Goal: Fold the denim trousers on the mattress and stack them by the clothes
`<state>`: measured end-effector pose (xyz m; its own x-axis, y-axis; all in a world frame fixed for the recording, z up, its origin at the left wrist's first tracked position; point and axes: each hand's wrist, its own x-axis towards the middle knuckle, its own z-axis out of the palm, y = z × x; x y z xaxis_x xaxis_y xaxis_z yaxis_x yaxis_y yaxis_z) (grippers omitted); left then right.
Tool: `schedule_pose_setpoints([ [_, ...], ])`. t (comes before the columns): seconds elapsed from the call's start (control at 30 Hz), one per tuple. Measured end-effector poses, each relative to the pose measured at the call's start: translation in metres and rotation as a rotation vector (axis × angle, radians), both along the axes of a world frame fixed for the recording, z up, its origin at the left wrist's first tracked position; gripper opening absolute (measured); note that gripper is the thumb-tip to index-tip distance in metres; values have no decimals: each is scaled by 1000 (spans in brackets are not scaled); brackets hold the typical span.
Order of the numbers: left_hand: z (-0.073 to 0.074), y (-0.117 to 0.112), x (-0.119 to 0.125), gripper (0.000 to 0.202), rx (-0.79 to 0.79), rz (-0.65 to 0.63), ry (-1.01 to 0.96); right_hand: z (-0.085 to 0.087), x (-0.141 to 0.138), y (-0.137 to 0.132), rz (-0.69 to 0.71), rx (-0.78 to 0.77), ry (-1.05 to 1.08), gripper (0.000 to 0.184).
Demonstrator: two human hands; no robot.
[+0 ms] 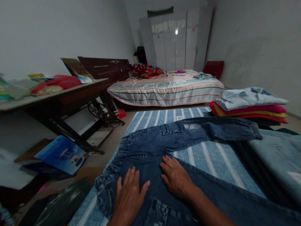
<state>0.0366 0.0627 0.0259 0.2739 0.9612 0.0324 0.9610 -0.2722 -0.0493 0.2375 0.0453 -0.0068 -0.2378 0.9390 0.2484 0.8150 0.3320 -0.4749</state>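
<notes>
A pair of dark blue jeans (164,138) lies spread on a blue-and-white striped cloth (211,157), legs apart, waistband to the left. My left hand (129,194) rests flat on the seat of the jeans near the waistband, fingers stretched out. My right hand (176,177) lies palm down just beside it at the crotch, fingers together and flat on the denim. Neither hand holds anything.
A stack of folded clothes (249,105) sits at the right, with more denim (277,153) in front of it. A sewing-machine table (58,94) with clutter stands at the left, a blue box (62,153) lies on the floor, and a bed (164,88) and a white wardrobe (174,40) stand beyond.
</notes>
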Motion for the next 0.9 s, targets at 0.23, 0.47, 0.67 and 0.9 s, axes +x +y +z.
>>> schedule_pose_setpoints([
  [0.23, 17, 43, 63, 32, 38, -410, -306, -3, 1, 1, 2, -17, 38, 46],
  [0.47, -8, 71, 81, 23, 39, -430, -285, -2, 1, 1, 24, -10, 86, 58],
  [0.67, -36, 75, 77, 19, 197, -442, -460, -3, 9, 5, -20, 81, 413, 27],
  [0.9, -32, 72, 78, 19, 188, -464, -435, 8, 26, 35, -336, 245, 17, 22],
])
